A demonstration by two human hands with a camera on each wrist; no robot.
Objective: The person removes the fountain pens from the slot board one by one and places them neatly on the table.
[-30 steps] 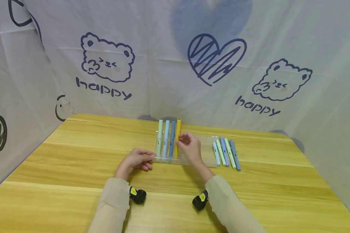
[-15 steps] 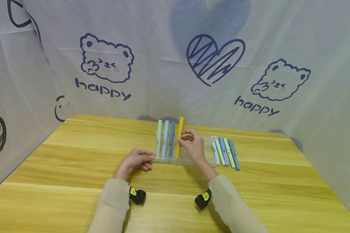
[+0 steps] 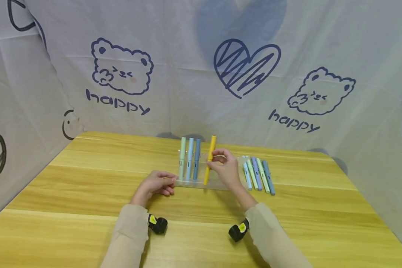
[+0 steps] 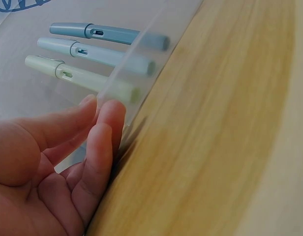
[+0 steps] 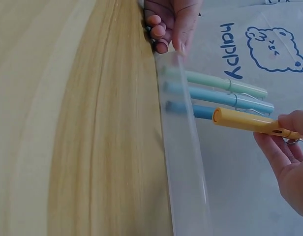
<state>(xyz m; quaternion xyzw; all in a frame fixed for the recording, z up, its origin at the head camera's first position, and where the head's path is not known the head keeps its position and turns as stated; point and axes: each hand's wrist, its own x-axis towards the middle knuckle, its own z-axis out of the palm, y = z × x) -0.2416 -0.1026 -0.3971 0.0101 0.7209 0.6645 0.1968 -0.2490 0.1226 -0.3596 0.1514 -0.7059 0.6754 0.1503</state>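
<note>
My right hand [image 3: 227, 169] pinches a yellow pen [image 3: 211, 149] between thumb and fingers and holds it nearly upright, its top leaning right. In the right wrist view the lower end of the yellow pen [image 5: 240, 119] is above the lip of a clear plastic pen stand [image 5: 188, 162]. Three pens stand in the left part of that stand: a pale green pen [image 3: 182, 156], a light blue pen [image 3: 190, 160] and a dark blue pen [image 3: 196, 158]. At the stand's left end, my left hand [image 3: 157, 183] pinches its front corner between thumb and fingertips.
To the right of the stand, several capped pens lie side by side on the wooden table [image 3: 305, 208], among them a purple pen [image 3: 257, 173] and a grey-blue pen [image 3: 269, 178]. A printed cloth [image 3: 184, 100] hangs behind the table's back edge.
My right hand has lifted the yellow pen from its place beside the dark blue pen and drawn it right and toward me, its top tilting right. The left hand stays at the stand's corner.
</note>
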